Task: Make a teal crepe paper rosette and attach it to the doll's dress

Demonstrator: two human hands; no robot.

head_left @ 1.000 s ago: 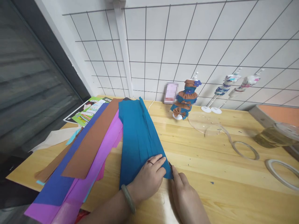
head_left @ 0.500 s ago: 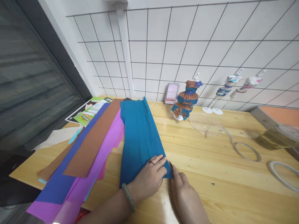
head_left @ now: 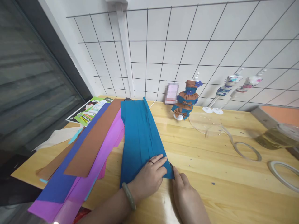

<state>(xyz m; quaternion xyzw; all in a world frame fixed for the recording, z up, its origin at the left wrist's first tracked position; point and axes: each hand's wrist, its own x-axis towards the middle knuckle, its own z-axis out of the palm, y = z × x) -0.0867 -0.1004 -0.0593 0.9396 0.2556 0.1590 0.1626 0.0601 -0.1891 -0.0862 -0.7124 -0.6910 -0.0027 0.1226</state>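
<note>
A teal sheet of crepe paper (head_left: 137, 133) lies lengthwise on the wooden table, with its right side folded over along the edge. My left hand (head_left: 153, 172) rests on its near right part, fingers extended and laid flat, pressing it down. At the paper's near right corner, my right hand (head_left: 185, 191) is closed around a slim dark pointed tool (head_left: 171, 165). Only the tip of that tool shows, against the folded edge; my fingers hide the rest, so I cannot tell its exact kind.
Brown (head_left: 98, 137), blue (head_left: 60, 183) and purple paper strips (head_left: 44, 210) overlap on the left, beside printed booklets (head_left: 93, 109). At the back stands a small dress form (head_left: 187, 99) in brown and teal paper. Tape rolls (head_left: 283, 175) and a brownish container (head_left: 273, 137) are right.
My right hand has shifted very slightly rightward with the dark tool at the paper's edge. My left hand and the teal paper look practically the same.
</note>
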